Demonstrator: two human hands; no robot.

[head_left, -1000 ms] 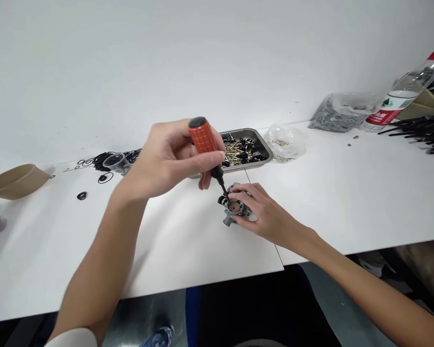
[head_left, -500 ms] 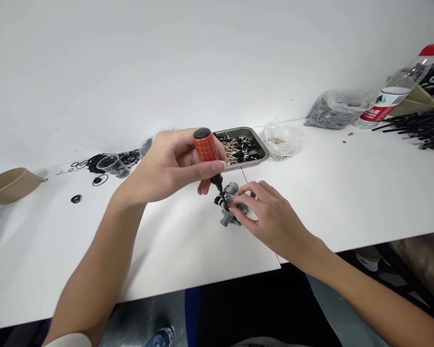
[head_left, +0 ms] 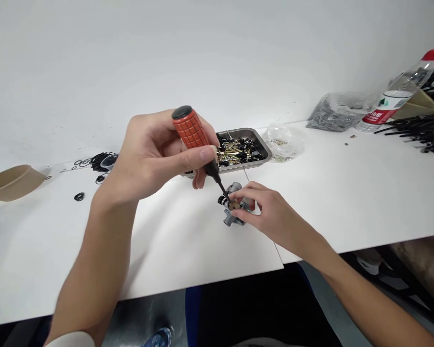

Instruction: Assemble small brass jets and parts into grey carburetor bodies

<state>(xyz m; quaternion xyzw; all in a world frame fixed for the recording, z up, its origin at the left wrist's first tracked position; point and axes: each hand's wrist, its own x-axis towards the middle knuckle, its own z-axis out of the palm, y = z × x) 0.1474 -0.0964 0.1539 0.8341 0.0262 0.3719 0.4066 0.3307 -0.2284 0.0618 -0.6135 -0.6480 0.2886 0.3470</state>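
My left hand (head_left: 166, 156) is wrapped round the red, grid-patterned handle of a screwdriver (head_left: 193, 129), which leans with its black collar and thin shaft slanting down to the right. Its tip meets a small grey metal carburetor (head_left: 230, 219) on the white table. On top of that part sits a flat brass-coloured plate (head_left: 235, 206), and the tip is at the plate's left edge. My right hand (head_left: 262, 207) is closed about the carburetor from the right, thumb and fingertips at the plate. The fingers hide its right side.
Behind my hands stands a metal tray (head_left: 264, 150) of brass and black parts, beside a clear plastic bag (head_left: 282, 142). Black rings (head_left: 79, 196) and a tan bin (head_left: 14, 182) are at left. A grey-filled bag (head_left: 332, 113), bottle (head_left: 386, 106) and black tubes (head_left: 419, 127) are at right.
The screwdriver handle has tipped further left and up with my left hand. My right fingers have shifted, and more of the brass-coloured plate shows now.
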